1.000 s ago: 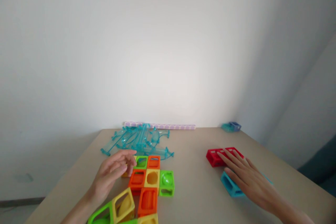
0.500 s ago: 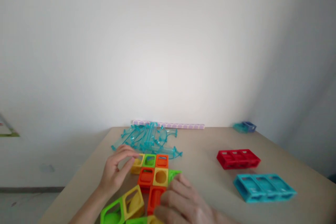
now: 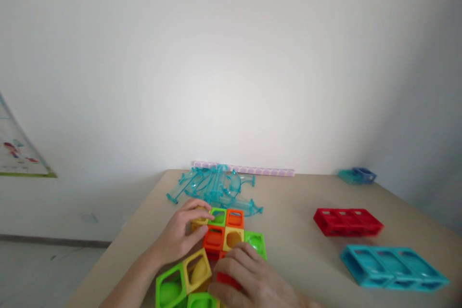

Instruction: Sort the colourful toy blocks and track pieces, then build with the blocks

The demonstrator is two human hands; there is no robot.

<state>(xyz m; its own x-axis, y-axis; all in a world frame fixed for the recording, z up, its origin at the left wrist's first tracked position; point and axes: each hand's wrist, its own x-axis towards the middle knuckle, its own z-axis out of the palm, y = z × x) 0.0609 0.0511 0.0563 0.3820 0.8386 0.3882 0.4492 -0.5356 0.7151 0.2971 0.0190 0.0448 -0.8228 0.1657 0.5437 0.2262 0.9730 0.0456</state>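
Observation:
Joined cube blocks lie at the table's near side. My left hand point(image 3: 180, 238) curls its fingers over the yellow block point(image 3: 199, 222) at the far left end, its thumb by the orange block point(image 3: 214, 238). My right hand point(image 3: 252, 274) is closed over an orange-red block point(image 3: 228, 279), which shows between its fingers. Just beyond that hand are a yellow block point(image 3: 234, 239) and a green block point(image 3: 255, 241). Between the two forearms sit another yellow block point(image 3: 197, 269) and a green block point(image 3: 170, 291). My right hand hides part of the group.
Clear teal track pieces point(image 3: 216, 187) are heaped behind the blocks. A purple patterned strip point(image 3: 245, 169) runs along the wall. To the right lie a red three-hole block point(image 3: 347, 222) and a teal one point(image 3: 393, 267). Small blue pieces point(image 3: 364, 174) are in the far right corner.
The view has turned left, so everything sits farther right. My right hand has shifted from beside the green block onto the orange-red one. My left fingers cover more of the yellow block.

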